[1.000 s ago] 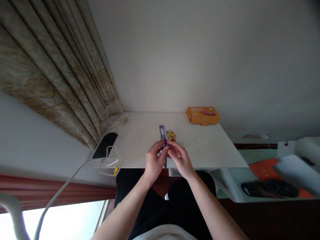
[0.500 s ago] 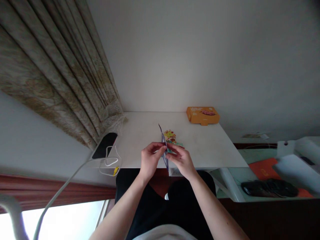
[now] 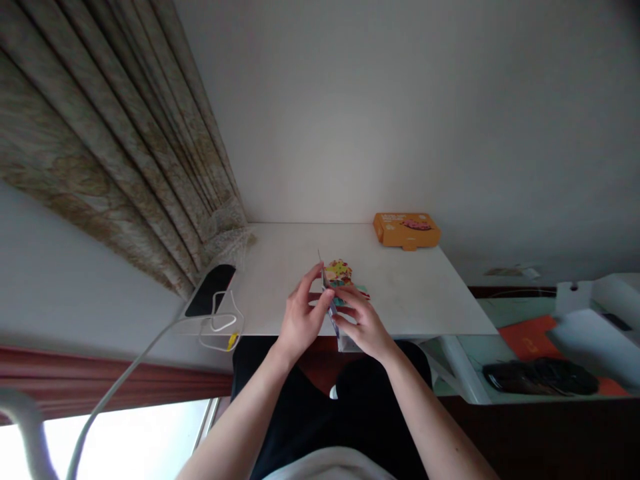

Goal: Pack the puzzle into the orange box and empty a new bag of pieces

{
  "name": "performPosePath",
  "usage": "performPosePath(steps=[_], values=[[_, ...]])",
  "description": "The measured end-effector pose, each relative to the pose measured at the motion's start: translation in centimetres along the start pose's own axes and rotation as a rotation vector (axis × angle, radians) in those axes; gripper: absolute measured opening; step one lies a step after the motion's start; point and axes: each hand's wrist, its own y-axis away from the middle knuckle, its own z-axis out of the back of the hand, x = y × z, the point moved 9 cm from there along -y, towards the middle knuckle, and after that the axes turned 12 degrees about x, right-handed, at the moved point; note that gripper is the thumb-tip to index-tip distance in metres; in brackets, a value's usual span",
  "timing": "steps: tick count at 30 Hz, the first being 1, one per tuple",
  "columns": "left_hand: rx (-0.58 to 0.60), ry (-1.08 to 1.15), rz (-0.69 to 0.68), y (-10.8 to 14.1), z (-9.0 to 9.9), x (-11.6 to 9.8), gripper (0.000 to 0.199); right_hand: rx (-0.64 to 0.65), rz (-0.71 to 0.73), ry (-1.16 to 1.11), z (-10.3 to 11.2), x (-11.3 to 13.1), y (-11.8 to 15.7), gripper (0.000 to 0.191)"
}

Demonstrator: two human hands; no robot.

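While I watched over remote feed, colourful printed paper card (image 3: 338,272) was held up between both hands, thin purple-edged strip (image 3: 332,315) running down from it toward near table edge. Right hand (image 3: 363,323) curled, gripping card low down. Left hand (image 3: 301,319) open, fingers spread right beside card; couldn't tell if touching. White tabletop (image 3: 400,280) below, orange cardboard box (image 3: 406,231) near far edge, black phone (image 3: 209,291) and white cable (image 3: 223,327) off left.

One head-worn view only, from above and behind the hands, facing forward and down, close over the left hand (image 3: 301,320), right hand (image 3: 364,325) and white surface (image 3: 415,297).
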Motion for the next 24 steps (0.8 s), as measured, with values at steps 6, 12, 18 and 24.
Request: performPosePath(steps=[6,12,18,24], values=[[-0.007,0.023,-0.009,0.1,0.0,0.5,0.050,-0.019,-0.022,-0.034,0.1,0.1,0.1,0.044],[-0.068,0.022,0.017,0.5,0.1,1.0,0.054,-0.050,-0.019,-0.068,0.3,0.0,0.0,0.042],[-0.099,0.082,0.003,1.1,-0.2,1.3,0.053,-0.067,-0.033,-0.101,0.3,-0.4,0.0,0.043],[-0.214,0.192,0.039,1.4,-0.7,1.3,0.042,-0.163,-0.015,-0.081,0.9,0.1,0.1,0.040]])
